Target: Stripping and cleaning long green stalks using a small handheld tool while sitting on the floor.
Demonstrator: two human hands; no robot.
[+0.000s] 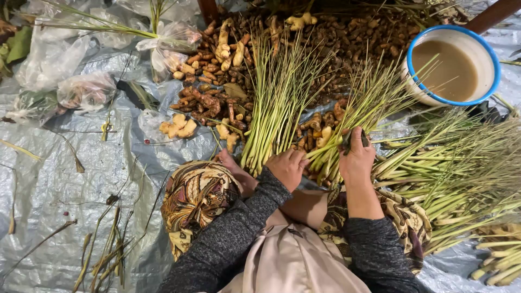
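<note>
Gathering lemongrass stalks into a bundle — left hand curled shut round their bases, right hand clamped on them with a dark tool; squaring the ends seems next.

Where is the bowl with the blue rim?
In the head view, the white bowl with the blue rim sits at the top right, holding cloudy brown liquid, just beyond the lemongrass stalks and right of the pile of brown roots.

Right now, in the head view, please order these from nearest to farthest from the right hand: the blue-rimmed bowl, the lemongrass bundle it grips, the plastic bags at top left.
1. Lemongrass bundle, in the right hand.
2. Bowl, upper right.
3. Plastic bags, far left.
</note>
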